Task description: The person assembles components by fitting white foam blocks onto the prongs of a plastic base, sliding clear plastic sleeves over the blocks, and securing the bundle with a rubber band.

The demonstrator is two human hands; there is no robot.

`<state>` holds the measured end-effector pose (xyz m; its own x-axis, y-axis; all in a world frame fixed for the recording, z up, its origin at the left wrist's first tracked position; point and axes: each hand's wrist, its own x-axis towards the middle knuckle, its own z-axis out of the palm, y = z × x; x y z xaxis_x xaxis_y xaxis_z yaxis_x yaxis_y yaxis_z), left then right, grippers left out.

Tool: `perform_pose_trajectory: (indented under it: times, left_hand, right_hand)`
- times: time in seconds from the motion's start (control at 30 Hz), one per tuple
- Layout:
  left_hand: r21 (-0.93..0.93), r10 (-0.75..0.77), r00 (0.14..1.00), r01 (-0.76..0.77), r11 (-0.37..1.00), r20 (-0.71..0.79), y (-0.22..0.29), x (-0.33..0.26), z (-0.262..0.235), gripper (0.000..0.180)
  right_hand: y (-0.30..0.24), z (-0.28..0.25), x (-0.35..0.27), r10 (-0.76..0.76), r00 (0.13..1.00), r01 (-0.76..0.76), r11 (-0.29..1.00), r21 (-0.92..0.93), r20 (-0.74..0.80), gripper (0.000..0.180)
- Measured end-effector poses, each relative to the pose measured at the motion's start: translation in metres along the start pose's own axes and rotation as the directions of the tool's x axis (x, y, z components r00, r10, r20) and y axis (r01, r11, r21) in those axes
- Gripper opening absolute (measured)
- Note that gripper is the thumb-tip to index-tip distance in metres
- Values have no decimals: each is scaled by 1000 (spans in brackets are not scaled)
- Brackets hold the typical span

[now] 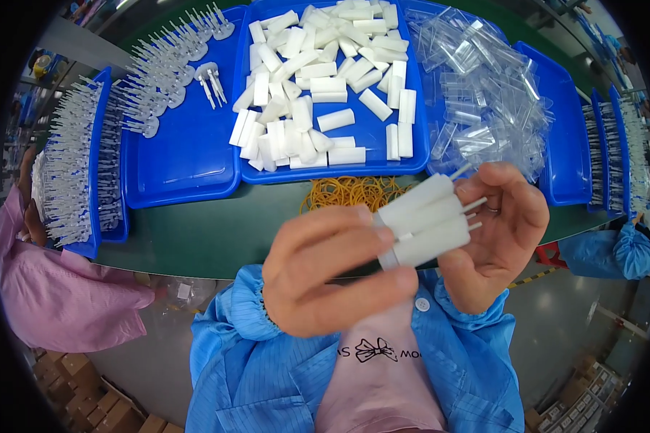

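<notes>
In front of my chest, my left hand (325, 270) grips a pronged plastic holder (388, 258) by its base end. White foam-like blocks (430, 220) sit side by side on its prongs, and thin pale prong tips (475, 205) stick out of their far ends. My right hand (502, 234) is cupped beside those tips, fingers bent and apart, with nothing visibly gripped. Whether its fingertips touch the blocks cannot be made out. Beyond my hands, a blue tray (289, 176) holds many loose white blocks (328, 85).
Bare pronged holders (167, 72) stand in the left blue tray (184, 189). Clear plastic sleeves (477, 94) fill the right tray. Tan rubber bands (347, 191) lie on the green table (195, 238). Racks of pronged pieces (79, 166) flank both sides. A pink-sleeved person (65, 289) is at left.
</notes>
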<state>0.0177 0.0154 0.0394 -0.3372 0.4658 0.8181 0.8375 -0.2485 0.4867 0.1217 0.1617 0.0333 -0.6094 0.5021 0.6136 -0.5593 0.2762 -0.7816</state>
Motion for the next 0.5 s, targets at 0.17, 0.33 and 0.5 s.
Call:
perform_pose_trajectory:
  times: [0.17, 0.33, 0.5]
  left_hand:
    - [104, -160, 987, 158, 982, 20, -4, 7, 2, 46]
    - [152, -245, 965, 230, 961, 88, -9, 5, 5, 40]
    - [-131, -424, 882, 454, 881, 205, -18, 9, -2, 33]
  right_hand:
    - [0, 7, -1, -39, 999, 38, 986, -165, -3, 72]
    - [0, 9, 2, -54, 999, 54, 969, -241, 7, 61]
    - [0, 7, 1, -61, 997, 70, 961, -267, 43, 59]
